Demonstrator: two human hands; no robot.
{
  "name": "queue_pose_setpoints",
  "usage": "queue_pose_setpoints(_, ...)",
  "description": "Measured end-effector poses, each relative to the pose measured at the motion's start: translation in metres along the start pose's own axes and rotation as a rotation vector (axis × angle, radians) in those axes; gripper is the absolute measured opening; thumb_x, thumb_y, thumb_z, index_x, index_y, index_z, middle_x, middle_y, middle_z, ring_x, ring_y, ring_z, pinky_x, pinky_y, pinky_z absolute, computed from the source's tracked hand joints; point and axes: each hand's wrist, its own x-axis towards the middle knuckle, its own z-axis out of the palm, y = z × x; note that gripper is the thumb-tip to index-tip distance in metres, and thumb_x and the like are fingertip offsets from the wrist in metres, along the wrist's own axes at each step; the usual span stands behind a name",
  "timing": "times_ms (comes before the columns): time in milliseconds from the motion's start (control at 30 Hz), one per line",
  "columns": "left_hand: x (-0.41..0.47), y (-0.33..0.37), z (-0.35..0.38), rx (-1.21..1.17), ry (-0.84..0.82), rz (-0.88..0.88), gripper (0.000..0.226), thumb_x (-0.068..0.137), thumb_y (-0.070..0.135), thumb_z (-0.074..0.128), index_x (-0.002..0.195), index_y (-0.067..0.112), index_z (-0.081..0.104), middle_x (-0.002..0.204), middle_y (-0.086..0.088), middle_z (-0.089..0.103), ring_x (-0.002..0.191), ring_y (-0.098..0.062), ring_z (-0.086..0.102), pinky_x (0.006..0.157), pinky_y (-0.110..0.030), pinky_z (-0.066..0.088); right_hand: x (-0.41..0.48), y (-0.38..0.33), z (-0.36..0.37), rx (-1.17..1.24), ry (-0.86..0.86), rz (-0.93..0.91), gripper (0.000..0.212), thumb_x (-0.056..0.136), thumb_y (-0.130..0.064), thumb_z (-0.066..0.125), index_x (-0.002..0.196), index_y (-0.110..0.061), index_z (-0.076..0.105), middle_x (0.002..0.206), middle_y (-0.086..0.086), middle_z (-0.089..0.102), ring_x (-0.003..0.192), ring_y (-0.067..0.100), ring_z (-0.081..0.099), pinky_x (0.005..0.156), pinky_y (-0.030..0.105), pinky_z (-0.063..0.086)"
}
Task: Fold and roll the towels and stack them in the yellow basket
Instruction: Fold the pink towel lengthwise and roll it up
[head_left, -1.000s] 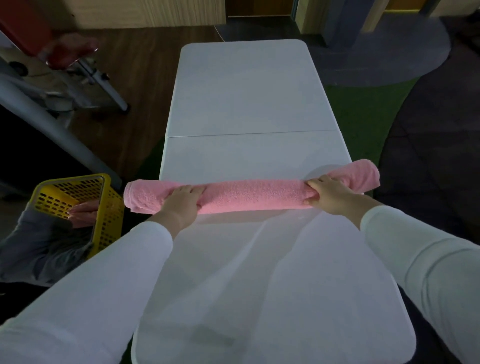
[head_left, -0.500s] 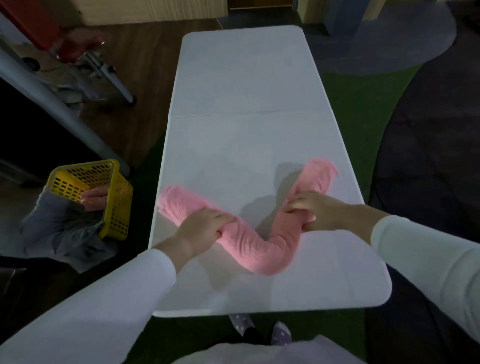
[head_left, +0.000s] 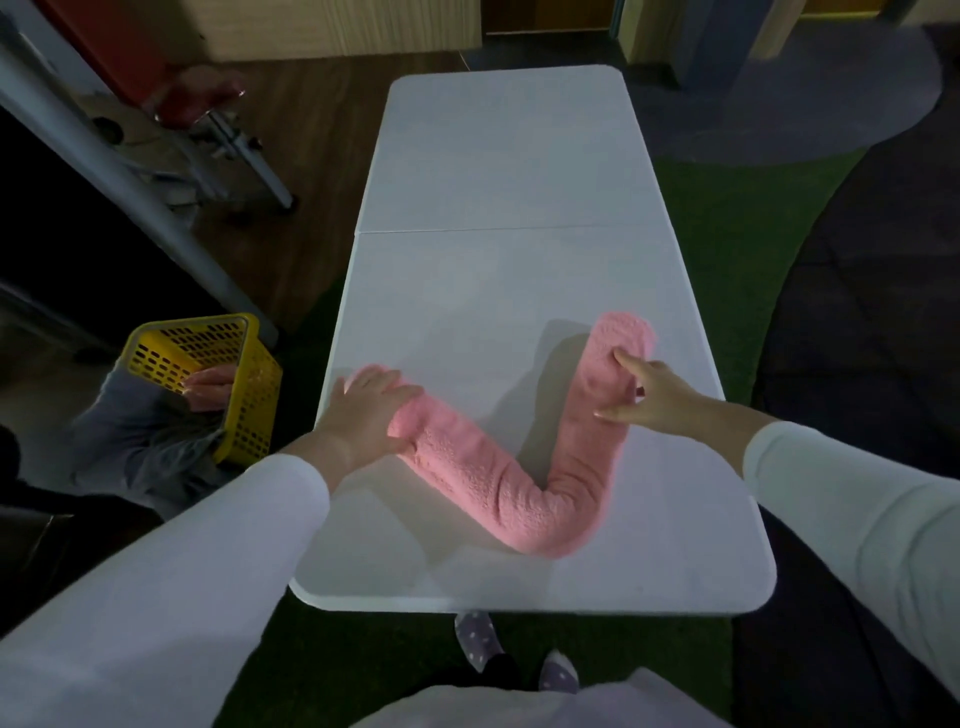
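Note:
A pink towel (head_left: 498, 483), rolled into a long tube, lies bent in a V on the near half of the white table (head_left: 498, 291). Its bend points at the near edge. My left hand (head_left: 363, 415) lies over the left end, fingers across the top and thumb against the near side. My right hand (head_left: 649, 395) holds the right arm of the V close to its far end, index finger and thumb spread across the roll. The yellow basket (head_left: 249, 400) sits low to the left of the table, tilted.
Another person's hand (head_left: 210, 384) and grey sleeve hold the basket from inside its rim. A metal frame (head_left: 130, 176) and a chair base stand on the wood floor at the left. My socked feet (head_left: 478, 639) show under the near table edge.
The roll lay straight across the table a second ago and is now bent into a V nearer to me. Both hands have slid outward toward its ends.

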Motion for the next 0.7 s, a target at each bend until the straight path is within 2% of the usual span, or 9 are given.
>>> queue_pose_setpoints(133, -0.003, 0.007, 0.007, -0.052, -0.071, 0.006, 0.081, 0.083, 0.032, 0.075, 0.151, 0.033, 0.030, 0.162, -0.004, 0.021, 0.151, -0.026, 0.008, 0.122, -0.037, 0.006, 0.006, -0.015, 0.004, 0.015, -0.045, -0.028, 0.109, 0.076, -0.037, 0.084, 0.157, -0.035, 0.012, 0.161, 0.011, 0.019, 0.142, 0.034, 0.033, 0.110, 0.044, 0.038)
queue_pose_setpoints(367, -0.020, 0.006, 0.021, -0.096, -0.050, 0.057, 0.085, 0.079, 0.027, 0.079, 0.151, 0.027, 0.034, 0.159, -0.006, 0.029, 0.150, -0.028, 0.015, 0.122, -0.037, 0.007, 0.026, -0.079, 0.027, -0.192, -0.207, -0.221, 0.100, 0.079, -0.017, 0.077, 0.156, -0.036, 0.017, 0.160, 0.003, 0.026, 0.139, 0.023, 0.038, 0.097, 0.021, 0.035)
queue_pose_setpoints(433, -0.027, 0.007, 0.022, -0.145, -0.039, 0.103, 0.079, 0.080, 0.018, 0.078, 0.149, 0.023, 0.039, 0.156, -0.005, 0.034, 0.148, -0.025, 0.021, 0.122, -0.034, 0.009, 0.030, -0.101, 0.042, -0.268, -0.258, -0.289, 0.097, 0.079, -0.016, 0.074, 0.156, -0.037, 0.018, 0.158, 0.002, 0.030, 0.132, 0.022, 0.043, 0.095, 0.022, 0.038)
queue_pose_setpoints(500, -0.032, 0.007, 0.024, -0.226, -0.003, 0.141, 0.074, 0.077, 0.011, 0.077, 0.144, 0.021, 0.047, 0.151, -0.002, 0.043, 0.143, -0.023, 0.032, 0.120, -0.034, 0.019, 0.032, -0.121, 0.060, -0.304, -0.322, -0.360, 0.093, 0.080, -0.015, 0.073, 0.154, -0.038, 0.022, 0.156, -0.001, 0.034, 0.129, 0.021, 0.047, 0.097, 0.024, 0.041)
queue_pose_setpoints(567, -0.038, 0.003, 0.025, -0.301, 0.049, 0.137, 0.071, 0.073, 0.012, 0.079, 0.138, 0.021, 0.052, 0.142, -0.002, 0.051, 0.136, -0.022, 0.041, 0.114, -0.031, 0.030, 0.032, -0.136, 0.079, -0.306, -0.391, -0.422, 0.091, 0.079, -0.015, 0.075, 0.153, -0.037, 0.028, 0.154, -0.007, 0.036, 0.134, 0.018, 0.043, 0.102, 0.022, 0.035)
queue_pose_setpoints(633, -0.047, -0.002, 0.021, -0.331, 0.043, 0.078, 0.080, 0.069, 0.018, 0.084, 0.141, 0.017, 0.048, 0.141, -0.003, 0.048, 0.134, -0.020, 0.040, 0.110, -0.026, 0.030, 0.032, -0.145, 0.093, -0.287, -0.433, -0.455, 0.091, 0.077, -0.014, 0.078, 0.152, -0.036, 0.031, 0.153, -0.009, 0.036, 0.139, 0.018, 0.039, 0.111, 0.027, 0.032)
queue_pose_setpoints(700, -0.053, -0.008, 0.017, -0.304, 0.035, 0.023, 0.096, 0.063, 0.025, 0.089, 0.144, 0.014, 0.040, 0.142, -0.003, 0.043, 0.135, -0.021, 0.037, 0.112, -0.027, 0.030, 0.031, -0.147, 0.100, -0.266, -0.438, -0.456, 0.089, 0.078, -0.012, 0.076, 0.151, -0.037, 0.032, 0.153, -0.009, 0.037, 0.139, 0.017, 0.039, 0.113, 0.030, 0.033)
